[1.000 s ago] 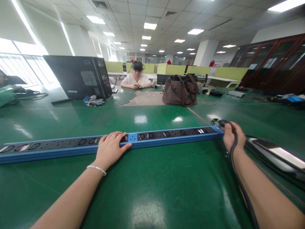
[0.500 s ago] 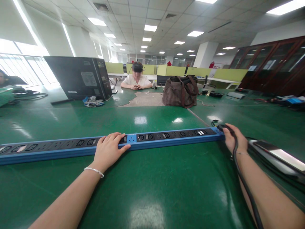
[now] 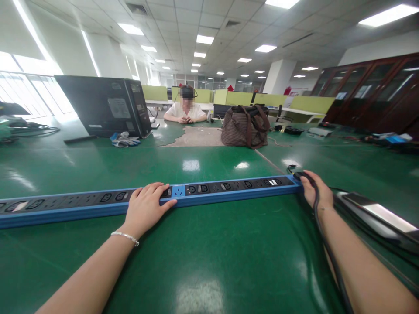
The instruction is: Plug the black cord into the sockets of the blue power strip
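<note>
A long blue power strip [image 3: 229,194] with black sockets lies across the green table, running out of view at the left. My left hand [image 3: 148,206] is wrapped over its middle, thumb on the near side and fingers over the top. At the strip's right end, my right hand [image 3: 314,190] is closed round the end with the black cable [image 3: 322,231]. That cable runs from the strip's end down along my right forearm. The fingertips of my right hand are partly hidden behind the cable and the strip's end.
Across the green table [image 3: 209,161] sit a black computer case [image 3: 108,107], gloves [image 3: 125,139] and a brown bag [image 3: 244,128]. A person [image 3: 185,109] sits at the far side. Near my right forearm lies a silver and black device [image 3: 376,213] with cables.
The whole view has shifted slightly, so the strip, both hands and the background appear a little further left. Both hands keep their hold on the strip.
</note>
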`<state>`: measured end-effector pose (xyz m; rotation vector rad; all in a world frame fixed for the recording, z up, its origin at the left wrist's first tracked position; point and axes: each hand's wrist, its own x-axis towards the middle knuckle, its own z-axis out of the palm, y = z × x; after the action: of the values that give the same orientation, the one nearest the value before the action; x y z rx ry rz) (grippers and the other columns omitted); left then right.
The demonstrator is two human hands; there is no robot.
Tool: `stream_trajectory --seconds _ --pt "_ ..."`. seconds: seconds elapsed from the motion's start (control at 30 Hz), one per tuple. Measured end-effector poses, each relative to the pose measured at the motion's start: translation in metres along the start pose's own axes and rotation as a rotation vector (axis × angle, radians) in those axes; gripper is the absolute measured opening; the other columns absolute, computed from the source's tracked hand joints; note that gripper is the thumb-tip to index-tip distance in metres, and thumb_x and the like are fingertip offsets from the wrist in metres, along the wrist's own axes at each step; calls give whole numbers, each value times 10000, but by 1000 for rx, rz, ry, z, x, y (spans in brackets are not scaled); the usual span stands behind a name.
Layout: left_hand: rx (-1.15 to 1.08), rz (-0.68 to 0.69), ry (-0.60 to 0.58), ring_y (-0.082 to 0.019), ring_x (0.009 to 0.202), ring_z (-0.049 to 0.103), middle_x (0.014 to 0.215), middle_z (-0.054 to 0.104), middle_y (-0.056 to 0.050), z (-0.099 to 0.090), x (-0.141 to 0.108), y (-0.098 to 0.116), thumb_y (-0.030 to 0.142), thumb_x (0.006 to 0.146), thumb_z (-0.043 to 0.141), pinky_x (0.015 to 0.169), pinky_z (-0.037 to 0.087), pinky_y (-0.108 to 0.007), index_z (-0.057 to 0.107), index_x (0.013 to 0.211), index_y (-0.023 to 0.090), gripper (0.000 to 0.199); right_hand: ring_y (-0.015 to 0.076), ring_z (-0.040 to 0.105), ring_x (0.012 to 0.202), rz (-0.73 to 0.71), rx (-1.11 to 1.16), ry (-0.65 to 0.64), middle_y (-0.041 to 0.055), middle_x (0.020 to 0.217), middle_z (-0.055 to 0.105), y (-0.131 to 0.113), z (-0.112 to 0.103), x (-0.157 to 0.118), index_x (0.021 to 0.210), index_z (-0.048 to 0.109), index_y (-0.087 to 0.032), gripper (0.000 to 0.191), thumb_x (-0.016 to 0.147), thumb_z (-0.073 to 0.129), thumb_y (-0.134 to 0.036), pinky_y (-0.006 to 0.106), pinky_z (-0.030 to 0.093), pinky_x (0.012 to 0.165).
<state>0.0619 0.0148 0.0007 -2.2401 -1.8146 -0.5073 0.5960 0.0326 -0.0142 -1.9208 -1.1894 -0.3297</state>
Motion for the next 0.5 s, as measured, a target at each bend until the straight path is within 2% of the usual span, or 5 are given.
stream_trajectory --seconds 0.23,0.5 --pt "-1 -15 -20 -247 1162 479 1262 556 -56 -1 1 0 578 812 402 982 289 -430 541 1206 251 531 239 589 983 -45 -34 -77 49 1080 650 9 2 6 1090 619 -267 416 764 471 -478 344 451 870" --pt "2 -9 -27 -246 1155 480 1264 554 -64 -2 0 0 576 818 394 986 284 -433 538 1209 245 532 246 574 1013 50 -30 -68 58 1103 642 -1 1 -1 1122 613 -260 417 780 466 -448 343 441 887"
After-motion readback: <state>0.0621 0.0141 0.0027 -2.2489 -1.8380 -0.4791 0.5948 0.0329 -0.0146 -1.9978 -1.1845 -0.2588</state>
